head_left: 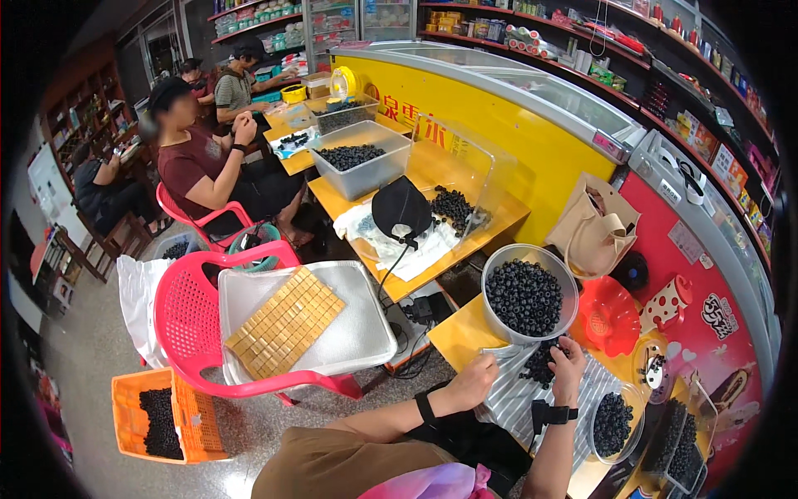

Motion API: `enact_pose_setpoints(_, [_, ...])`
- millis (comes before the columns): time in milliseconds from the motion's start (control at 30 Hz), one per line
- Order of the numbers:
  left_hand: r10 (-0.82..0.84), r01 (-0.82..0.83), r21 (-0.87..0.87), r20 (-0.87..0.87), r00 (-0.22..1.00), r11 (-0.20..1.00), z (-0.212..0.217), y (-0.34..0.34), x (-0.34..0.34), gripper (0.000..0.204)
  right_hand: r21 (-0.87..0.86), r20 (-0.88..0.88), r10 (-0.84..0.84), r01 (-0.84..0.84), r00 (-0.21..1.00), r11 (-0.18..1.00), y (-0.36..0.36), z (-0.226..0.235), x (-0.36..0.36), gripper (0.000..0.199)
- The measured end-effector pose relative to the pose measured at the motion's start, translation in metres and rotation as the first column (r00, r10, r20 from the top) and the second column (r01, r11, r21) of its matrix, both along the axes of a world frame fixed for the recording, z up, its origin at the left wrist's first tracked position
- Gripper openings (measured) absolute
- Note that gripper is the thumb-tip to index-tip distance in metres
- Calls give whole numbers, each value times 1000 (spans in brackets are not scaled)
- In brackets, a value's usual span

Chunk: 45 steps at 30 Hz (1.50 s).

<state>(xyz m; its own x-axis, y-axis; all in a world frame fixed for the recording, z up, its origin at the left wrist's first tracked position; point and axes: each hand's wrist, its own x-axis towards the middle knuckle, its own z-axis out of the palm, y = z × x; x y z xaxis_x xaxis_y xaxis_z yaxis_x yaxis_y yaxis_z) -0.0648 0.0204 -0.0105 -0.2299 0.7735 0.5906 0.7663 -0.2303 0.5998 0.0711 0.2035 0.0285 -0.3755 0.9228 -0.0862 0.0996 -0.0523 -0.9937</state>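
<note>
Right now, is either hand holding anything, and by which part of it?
I cannot tell: the left hand is curled, its grip hidden; the right hand is at the small black pieces, any hold too tiny to see.

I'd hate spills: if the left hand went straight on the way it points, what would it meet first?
The left hand would probably meet the small heap of black pieces on the striped cloth, with the right hand beyond; the left hand's height is unclear.
</note>
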Motion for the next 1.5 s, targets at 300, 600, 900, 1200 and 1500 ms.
enact_pose_setpoints(300, [12, -27, -71, -196, 981, 997, 5, -7, 9, 8, 478, 351, 91, -262, 932, 838, 8, -8, -1, 36])
enact_pose_setpoints(600, [-25, 22, -21, -120, 992, 1000, 2, 6, 1, 5, 387, 160, 129, -183, 979, 904, 29, -33, 11, 36])
enact_pose_setpoints(900, [-84, 80, 29, 184, 979, 996, 32, 47, 26, 14, 302, -4, 5, -4, 1000, 953, 11, 0, 20, 20])
enact_pose_setpoints(1200, [-69, 76, -57, 119, 990, 995, 5, 51, 45, 23, 447, 290, 14, -148, 957, 882, -57, 3, 69, 16])
enact_pose_setpoints(1500, [92, -92, -50, -3, 996, 995, 8, 51, 26, 26, 530, 362, -92, -124, 928, 839, -83, 14, 70, 16])
